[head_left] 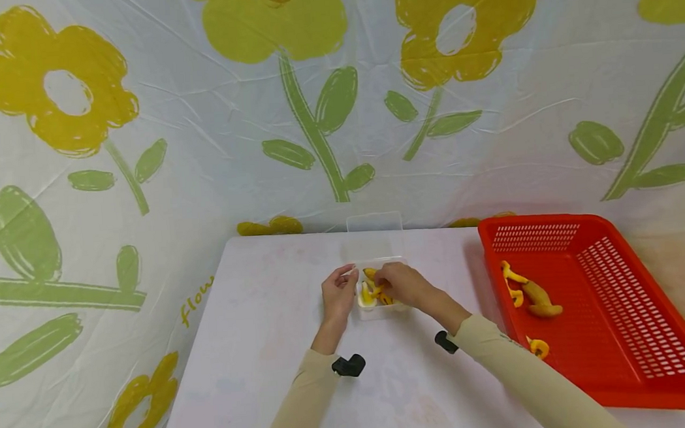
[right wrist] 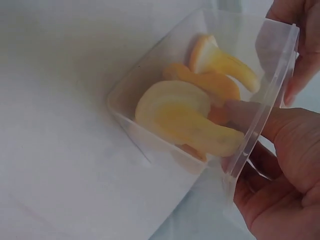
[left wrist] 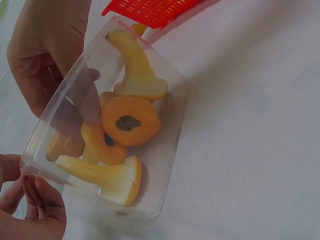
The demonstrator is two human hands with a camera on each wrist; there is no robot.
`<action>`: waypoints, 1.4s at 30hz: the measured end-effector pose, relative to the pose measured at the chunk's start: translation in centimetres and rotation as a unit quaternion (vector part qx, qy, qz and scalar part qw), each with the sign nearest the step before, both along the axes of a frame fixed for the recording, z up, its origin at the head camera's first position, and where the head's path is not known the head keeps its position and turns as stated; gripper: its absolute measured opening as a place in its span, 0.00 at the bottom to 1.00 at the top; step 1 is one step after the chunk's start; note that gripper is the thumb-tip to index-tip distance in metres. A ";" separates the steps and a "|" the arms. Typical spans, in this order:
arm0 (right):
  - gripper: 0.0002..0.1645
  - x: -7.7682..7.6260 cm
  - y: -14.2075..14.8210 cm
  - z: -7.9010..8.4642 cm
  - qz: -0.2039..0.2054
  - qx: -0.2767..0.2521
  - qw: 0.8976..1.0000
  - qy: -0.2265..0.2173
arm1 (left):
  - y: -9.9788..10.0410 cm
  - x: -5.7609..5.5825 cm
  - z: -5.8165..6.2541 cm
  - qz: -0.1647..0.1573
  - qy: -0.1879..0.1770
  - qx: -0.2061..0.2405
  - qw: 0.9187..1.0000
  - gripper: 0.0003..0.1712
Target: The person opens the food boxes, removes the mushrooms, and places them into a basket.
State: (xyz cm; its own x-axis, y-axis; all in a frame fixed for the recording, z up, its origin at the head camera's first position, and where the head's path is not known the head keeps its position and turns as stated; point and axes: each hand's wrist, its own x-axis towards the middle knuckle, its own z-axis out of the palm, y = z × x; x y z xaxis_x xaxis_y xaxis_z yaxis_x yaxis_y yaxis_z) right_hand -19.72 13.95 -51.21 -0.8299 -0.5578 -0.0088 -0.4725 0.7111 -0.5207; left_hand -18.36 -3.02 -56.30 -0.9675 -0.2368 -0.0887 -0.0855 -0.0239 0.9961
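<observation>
A clear plastic box (head_left: 378, 312) sits on the table with several yellow mushrooms (head_left: 366, 295) inside, seen through its wall in both wrist views. My left hand (head_left: 339, 294) is at the box's left side, thumb and fingertips pinching the rim at a corner in the left wrist view. My right hand (head_left: 404, 284) reaches over the opposite rim; its thumb and fingers are inside, around an orange-yellow mushroom (left wrist: 102, 144). Nearby in the box lie a round cap with a dark centre (left wrist: 131, 121) and a pale-stemmed mushroom (right wrist: 175, 115). The wall blurs the right fingertips.
On the right stands a red perforated basket (head_left: 610, 355) holding several more mushrooms (head_left: 541, 299) along its left side. Behind the box, a clear plastic panel (head_left: 374, 222) stands near the table's back edge. A flower-printed cloth (head_left: 197, 151) hangs behind the table.
</observation>
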 end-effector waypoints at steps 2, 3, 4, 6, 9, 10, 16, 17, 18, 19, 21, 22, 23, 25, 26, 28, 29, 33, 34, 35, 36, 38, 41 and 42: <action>0.10 0.0 0.0 -0.1 -0.001 0.009 1.000 0.006 | 0.0 0.1 0.1 0.000 -0.002 -0.001 1.000 0.16; 0.10 0.0 -0.1 -0.1 0.002 0.011 1.000 0.009 | 0.0 0.1 0.1 0.000 -0.003 -0.002 1.000 0.16; 0.10 -0.1 -0.1 -0.2 0.006 0.014 1.000 0.013 | 0.0 0.1 0.2 0.001 -0.004 -0.001 1.000 0.15; 0.10 -0.1 0.0 -0.2 0.014 0.011 1.000 0.011 | 0.0 0.1 0.2 0.001 -0.006 -0.003 1.000 0.16; 0.09 -0.3 0.2 0.0 0.028 -0.009 1.000 -0.001 | 0.0 0.2 0.3 0.001 -0.008 -0.008 1.000 0.16; 0.08 -0.3 0.4 0.1 0.035 -0.019 0.999 -0.005 | 0.0 0.2 0.3 0.002 -0.008 -0.009 1.000 0.16; 0.06 -0.5 1.3 0.7 0.058 -0.098 0.993 -0.040 | 0.0 0.2 0.5 0.004 -0.005 -0.009 1.000 0.15; 0.07 -0.4 1.5 0.8 0.056 -0.108 0.992 -0.046 | 0.0 0.2 0.5 0.004 -0.006 -0.007 1.000 0.15; 0.08 -0.3 1.7 0.9 0.053 -0.115 0.991 -0.050 | 0.0 0.2 0.6 0.003 -0.007 -0.006 1.000 0.15; 0.09 -0.3 1.9 1.0 0.050 -0.121 0.990 -0.052 | 0.0 0.2 0.6 0.003 -0.007 -0.007 1.000 0.14; 0.11 -0.1 2.3 1.2 0.041 -0.131 0.989 -0.059 | 0.1 0.2 0.6 0.003 -0.008 -0.007 1.000 0.14; 0.11 0.0 2.5 1.4 0.038 -0.135 0.988 -0.061 | 0.1 0.2 0.6 0.004 -0.007 -0.008 1.000 0.14; 0.12 0.1 2.7 1.5 0.033 -0.139 0.988 -0.065 | 0.1 0.2 0.5 0.005 -0.007 -0.009 1.000 0.14; 0.13 0.4 3.2 2.0 0.022 -0.146 0.986 -0.075 | 0.1 0.2 0.5 0.006 -0.005 -0.009 1.000 0.14; 0.13 0.5 3.4 2.2 0.016 -0.148 0.986 -0.080 | 0.1 0.2 0.5 0.005 -0.005 -0.006 1.000 0.14; 0.13 0.7 3.9 2.6 0.004 -0.148 0.985 -0.088 | 0.1 0.2 0.6 0.005 -0.006 -0.002 1.000 0.14; 0.13 0.8 4.2 2.9 -0.006 -0.147 0.985 -0.093 | 0.1 0.2 0.6 0.005 -0.008 -0.001 1.000 0.14; 0.13 1.2 5.4 3.8 -0.028 -0.148 0.982 -0.113 | 0.2 0.2 0.5 0.006 -0.015 -0.008 1.000 0.14; 0.14 1.3 5.7 4.0 -0.032 -0.151 0.981 -0.117 | 0.2 0.2 0.5 0.006 -0.016 -0.011 1.000 0.14; 0.14 1.4 6.1 4.1 -0.033 -0.154 0.981 -0.117 | 0.2 0.2 0.6 0.006 -0.018 -0.014 1.000 0.14; 0.14 1.5 6.4 4.3 -0.032 -0.159 0.980 -0.118 | 0.2 0.2 0.6 0.005 -0.019 -0.016 1.000 0.14; 0.15 1.7 7.2 4.6 -0.034 -0.169 0.978 -0.116 | 0.2 0.3 0.7 0.005 -0.022 -0.018 1.000 0.15; 0.17 1.9 8.3 5.1 -0.044 -0.184 0.974 -0.121 | 0.2 0.3 0.7 0.006 -0.026 -0.021 0.999 0.15; 0.17 2.0 8.7 5.4 -0.048 -0.190 0.972 -0.128 | 0.2 0.3 0.8 0.006 -0.025 -0.022 0.999 0.15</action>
State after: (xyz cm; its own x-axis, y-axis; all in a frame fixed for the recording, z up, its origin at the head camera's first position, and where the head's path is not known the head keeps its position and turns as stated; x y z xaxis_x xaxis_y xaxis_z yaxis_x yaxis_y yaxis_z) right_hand -17.72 22.62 -45.86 -0.8765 -0.4804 -0.0302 -0.2335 0.4792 -0.8461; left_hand -18.02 -2.78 -55.50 -0.9589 -0.2540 -0.1264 -0.1356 0.0192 0.9906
